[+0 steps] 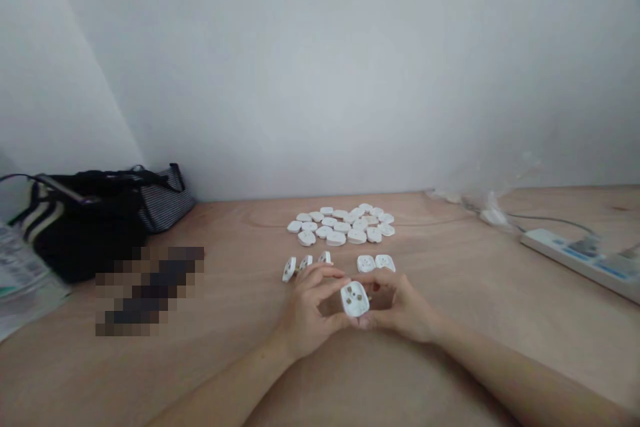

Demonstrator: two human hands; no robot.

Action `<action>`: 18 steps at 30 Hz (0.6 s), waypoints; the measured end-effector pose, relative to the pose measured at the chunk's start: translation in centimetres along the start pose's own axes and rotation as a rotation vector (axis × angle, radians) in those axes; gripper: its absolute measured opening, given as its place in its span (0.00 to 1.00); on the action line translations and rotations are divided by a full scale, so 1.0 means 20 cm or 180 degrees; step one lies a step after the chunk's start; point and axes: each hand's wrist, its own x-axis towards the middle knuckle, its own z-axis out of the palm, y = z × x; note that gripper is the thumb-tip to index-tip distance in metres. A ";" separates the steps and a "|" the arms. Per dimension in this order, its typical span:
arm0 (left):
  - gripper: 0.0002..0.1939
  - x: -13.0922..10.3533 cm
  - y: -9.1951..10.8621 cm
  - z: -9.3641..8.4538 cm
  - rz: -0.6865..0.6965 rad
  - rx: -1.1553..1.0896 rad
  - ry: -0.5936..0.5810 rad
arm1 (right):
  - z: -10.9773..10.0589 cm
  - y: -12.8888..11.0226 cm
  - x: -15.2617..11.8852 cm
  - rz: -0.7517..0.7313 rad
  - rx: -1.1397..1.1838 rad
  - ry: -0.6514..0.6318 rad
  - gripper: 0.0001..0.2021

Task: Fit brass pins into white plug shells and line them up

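Both my left hand (315, 307) and my right hand (403, 307) grip one white plug base (355, 299) between thumbs and fingers, just above the table. Its open inner side, with brass-coloured metal parts, faces me. Behind my left hand, a few similar plug pieces stand on edge, among them a white plug base (289, 269) with metal showing; my fingers partly cover this group. Beyond my right hand lie two flat white plug covers (375, 263), side by side. Farther back, several white plug shells (341, 227) are spread in a loose cluster.
A black bag (90, 220) sits at the left, beside a clear plastic container (30, 287) and a pixelated dark object (155, 290). To the right are a white power strip (575, 253) with a cable and a crumpled plastic bag (493, 203). A wall stands behind the wooden table (225, 360).
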 end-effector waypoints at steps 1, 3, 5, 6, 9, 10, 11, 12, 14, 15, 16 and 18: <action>0.24 0.00 0.00 0.00 -0.0020 -0.0045 -0.0001 | 0.01 0.00 0.00 -0.0005 0.0027 0.0055 0.23; 0.24 0.00 0.01 0.00 -0.0087 -0.0159 -0.0022 | 0.02 0.00 -0.01 0.0018 0.0098 0.0111 0.22; 0.24 0.00 0.01 0.00 -0.0198 -0.0318 -0.0135 | 0.04 0.00 -0.01 0.0039 0.0188 0.0059 0.21; 0.25 0.00 0.01 0.00 -0.0297 -0.0393 -0.0216 | 0.04 0.01 -0.01 0.0035 0.0201 0.0012 0.21; 0.28 -0.01 0.02 0.00 -0.0671 -0.0423 -0.0535 | 0.02 0.04 0.01 0.0009 -0.0065 0.0111 0.19; 0.28 -0.01 0.02 0.00 -0.0754 -0.0375 -0.0666 | 0.00 0.06 0.03 0.0013 -0.0273 0.0249 0.19; 0.26 -0.01 0.02 0.00 -0.0789 -0.0326 -0.0790 | -0.01 0.08 0.05 0.0026 -0.0517 0.0425 0.19; 0.24 -0.01 0.02 0.00 -0.0775 -0.0299 -0.0912 | -0.03 0.09 0.08 0.0036 -0.0767 0.0579 0.19; 0.21 -0.01 0.03 0.00 -0.0673 -0.0354 -0.1068 | -0.06 0.11 0.14 0.0067 -0.1352 0.0736 0.16; 0.20 -0.01 0.03 -0.01 -0.0620 -0.0418 -0.1084 | -0.07 0.12 0.17 0.0063 -0.1609 0.0718 0.17; 0.21 -0.01 0.03 -0.01 -0.0569 -0.0493 -0.1102 | -0.07 0.12 0.20 0.0045 -0.1802 0.0670 0.17; 0.21 -0.01 0.03 -0.01 -0.0464 -0.0631 -0.1193 | -0.06 0.12 0.25 0.0005 -0.1926 0.0542 0.17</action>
